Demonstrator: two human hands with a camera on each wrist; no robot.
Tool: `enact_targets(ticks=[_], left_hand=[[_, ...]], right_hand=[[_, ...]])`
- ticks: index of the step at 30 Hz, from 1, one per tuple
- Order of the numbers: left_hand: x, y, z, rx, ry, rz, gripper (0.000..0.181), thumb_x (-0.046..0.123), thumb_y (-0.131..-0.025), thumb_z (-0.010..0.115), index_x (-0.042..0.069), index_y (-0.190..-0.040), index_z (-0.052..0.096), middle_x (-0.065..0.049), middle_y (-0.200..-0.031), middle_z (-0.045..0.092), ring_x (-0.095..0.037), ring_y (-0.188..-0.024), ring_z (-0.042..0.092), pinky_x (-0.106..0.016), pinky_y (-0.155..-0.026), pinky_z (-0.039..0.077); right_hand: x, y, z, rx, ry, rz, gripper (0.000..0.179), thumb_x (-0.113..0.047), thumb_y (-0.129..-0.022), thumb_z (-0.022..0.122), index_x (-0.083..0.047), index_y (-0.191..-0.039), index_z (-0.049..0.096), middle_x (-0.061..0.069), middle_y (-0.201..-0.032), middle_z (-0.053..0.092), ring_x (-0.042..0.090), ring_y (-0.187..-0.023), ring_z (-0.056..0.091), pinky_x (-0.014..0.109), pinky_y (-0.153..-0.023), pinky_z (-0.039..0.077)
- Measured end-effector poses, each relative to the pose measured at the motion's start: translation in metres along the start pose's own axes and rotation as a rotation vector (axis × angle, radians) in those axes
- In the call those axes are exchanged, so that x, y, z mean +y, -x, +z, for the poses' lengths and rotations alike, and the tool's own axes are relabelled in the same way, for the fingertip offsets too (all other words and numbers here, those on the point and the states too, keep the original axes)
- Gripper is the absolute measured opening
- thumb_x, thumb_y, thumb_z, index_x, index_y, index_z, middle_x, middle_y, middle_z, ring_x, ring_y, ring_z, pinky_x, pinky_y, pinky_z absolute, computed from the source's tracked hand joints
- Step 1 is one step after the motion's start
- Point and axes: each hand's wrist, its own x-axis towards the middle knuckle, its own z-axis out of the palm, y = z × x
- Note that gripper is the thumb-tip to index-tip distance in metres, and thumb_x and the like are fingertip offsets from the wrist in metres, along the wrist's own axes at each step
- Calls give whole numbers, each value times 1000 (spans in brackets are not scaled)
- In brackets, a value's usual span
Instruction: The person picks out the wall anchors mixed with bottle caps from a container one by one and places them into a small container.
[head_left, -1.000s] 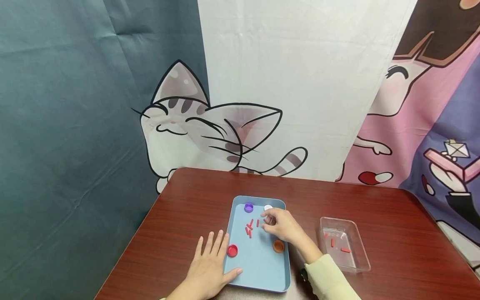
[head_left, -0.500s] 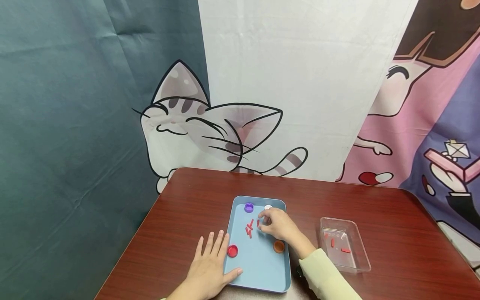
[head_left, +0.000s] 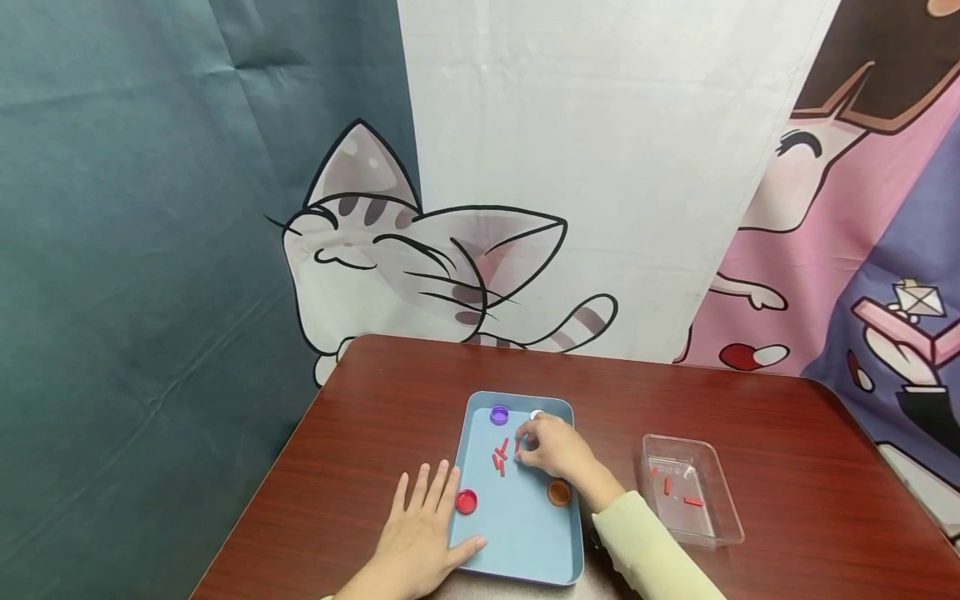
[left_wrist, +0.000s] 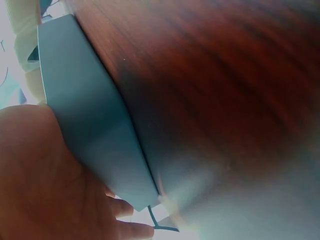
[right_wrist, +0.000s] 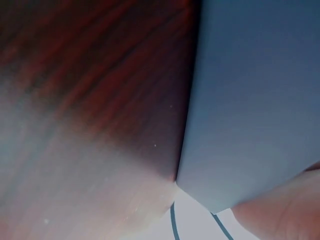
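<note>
My right hand (head_left: 558,450) is over the upper right of the blue tray (head_left: 517,558), thumb and index finger curled about a small red stick (head_left: 517,447). The fingertips stand at its two ends; their exact contact is too small to make out. Several more red sticks (head_left: 502,467) lie loose just left of it. My left hand (head_left: 416,533) lies flat with spread fingers across the tray's left edge, thumb on the tray. In the left wrist view, that palm (left_wrist: 45,175) is against the tray's side wall (left_wrist: 90,100).
Round caps sit in the tray: purple (head_left: 499,415), red (head_left: 466,502), orange (head_left: 558,492) and a white one (head_left: 536,413) partly behind my right hand. A clear plastic box (head_left: 693,533) holding a few red sticks stands to the right on the brown table (head_left: 360,433).
My right hand has shifted slightly left, and its thumb and index finger have come round a red stick. The left hand has stayed in place.
</note>
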Motion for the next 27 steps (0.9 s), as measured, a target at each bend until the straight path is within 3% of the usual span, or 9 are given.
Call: enact_targets(ticks=[9, 27], left_hand=[[-1, -1, 2, -1, 0, 3, 99, 77, -89, 49, 6, -157, 34, -15, -162, 34, -42, -149, 29, -65, -118, 16], [-1, 1, 1, -8, 15, 3, 99, 76, -89, 50, 5, -157, 35, -16, -162, 34, -43, -148, 30, -66, -117, 17]], right_hand=[[-2, -1, 1, 1, 59, 18, 26, -25, -79, 88, -14, -100, 80, -5, -84, 52, 11, -74, 50, 28, -64, 45], [-4, -2, 5, 12, 75, 25, 18, -25, -79, 87, -14, -90, 77, -6, -81, 52, 10, -71, 49, 25, -60, 44]])
